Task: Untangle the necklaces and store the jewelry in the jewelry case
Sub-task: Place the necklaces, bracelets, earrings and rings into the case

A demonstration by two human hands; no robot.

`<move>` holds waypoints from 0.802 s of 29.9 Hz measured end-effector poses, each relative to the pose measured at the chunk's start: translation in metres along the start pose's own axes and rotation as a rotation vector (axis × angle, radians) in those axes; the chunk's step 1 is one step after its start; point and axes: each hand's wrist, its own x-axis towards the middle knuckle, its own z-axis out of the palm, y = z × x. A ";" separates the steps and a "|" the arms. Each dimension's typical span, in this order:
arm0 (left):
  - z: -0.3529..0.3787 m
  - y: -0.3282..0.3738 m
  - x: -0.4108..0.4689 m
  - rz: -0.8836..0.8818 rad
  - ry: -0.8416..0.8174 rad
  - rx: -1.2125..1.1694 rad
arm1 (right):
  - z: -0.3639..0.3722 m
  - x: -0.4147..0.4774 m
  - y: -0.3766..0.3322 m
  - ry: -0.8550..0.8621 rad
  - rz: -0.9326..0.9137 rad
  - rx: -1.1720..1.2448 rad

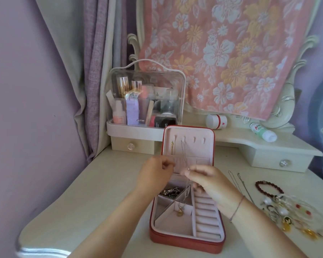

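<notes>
The coral-red zip jewelry case (186, 241) with pale pink lining stands open on the cream dressing table (82, 183), its lid upright at twelve o'clock. A fine silver chain necklace (184, 157) hangs from the second hook in the lid and runs down toward six o'clock, ending in a round gold pendant (179, 213) that lies in the triangular middle compartment.

The right hand (211, 185) pinches this chain between thumb and fingertips, just in front of the lid's pocket. The left hand (155, 172) is at nine o'clock from it, fingers curled in toward the thumb. It is too blurred for me to tell whether it holds anything.

A gold chain (172, 148) hangs from the hook at the lid's ten o'clock corner. A heap of dark metal chains (171, 191) fills the tray's back left compartment.

At three o'clock from the case, on the table, lie two thin loose necklaces (247, 190), then a dark red bead bracelet (257, 186) and a pile of rings and earrings (280, 211). A clear plastic cosmetics organiser (145, 101) stands behind the case at eleven o'clock.
</notes>
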 end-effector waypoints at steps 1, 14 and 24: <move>0.003 -0.003 0.005 0.027 0.044 -0.034 | -0.004 -0.004 0.001 0.004 -0.014 -0.042; 0.028 -0.013 0.024 0.286 0.134 0.144 | -0.013 -0.012 -0.008 -0.029 -0.008 -0.037; 0.029 -0.012 0.020 0.252 0.134 0.147 | -0.006 0.039 -0.058 0.189 -0.218 0.126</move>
